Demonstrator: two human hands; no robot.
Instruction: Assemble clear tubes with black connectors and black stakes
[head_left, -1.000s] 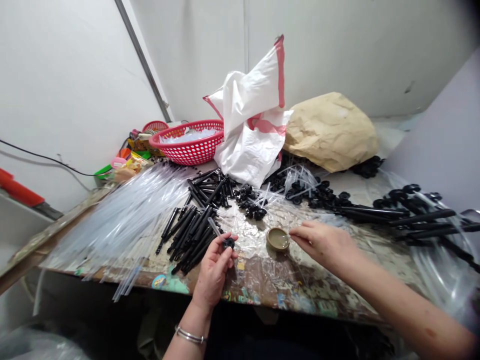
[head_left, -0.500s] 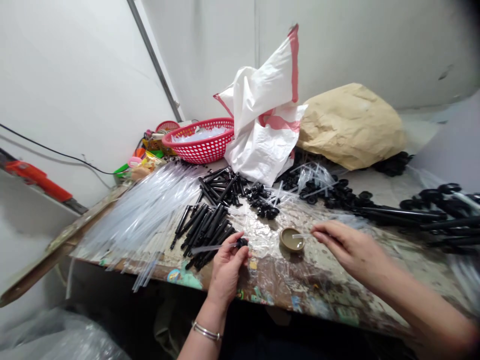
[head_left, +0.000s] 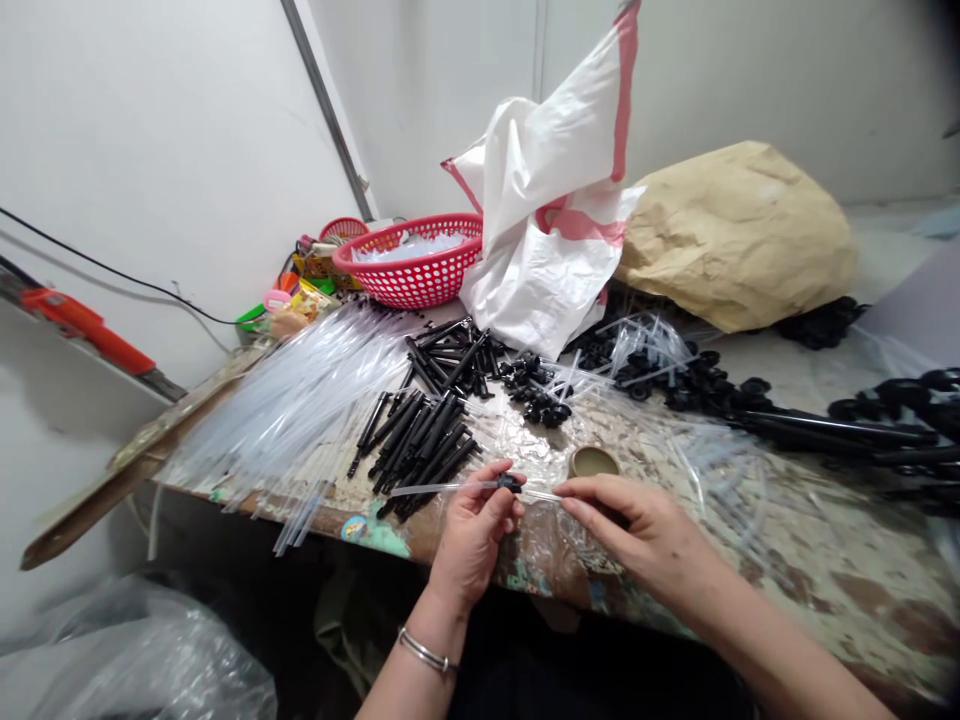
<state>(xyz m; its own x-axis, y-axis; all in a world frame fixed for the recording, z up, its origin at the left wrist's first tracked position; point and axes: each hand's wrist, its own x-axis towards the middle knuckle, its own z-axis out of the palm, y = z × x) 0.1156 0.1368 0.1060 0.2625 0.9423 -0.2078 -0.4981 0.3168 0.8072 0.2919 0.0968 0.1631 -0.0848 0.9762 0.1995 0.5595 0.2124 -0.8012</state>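
The left hand (head_left: 476, 530) pinches one black fitting (head_left: 508, 483), one clear tube (head_left: 431, 489) jutting leftward from its fingers; the right hand (head_left: 645, 528) pinches one short tube (head_left: 538, 495) at the fitting's right. All look light; tubes probably flex and slip, best held near the ends. Beyond: one bowl (head_left: 573, 466); leftward, black rods (head_left: 431, 432), too heaped to count.

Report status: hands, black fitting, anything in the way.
Left hand pinching black fitting, clear tube extending leftward. Right hand holding second tube at fitting's other side, contact unclear. Bowl just beyond right hand; no obstruction seen between hands.
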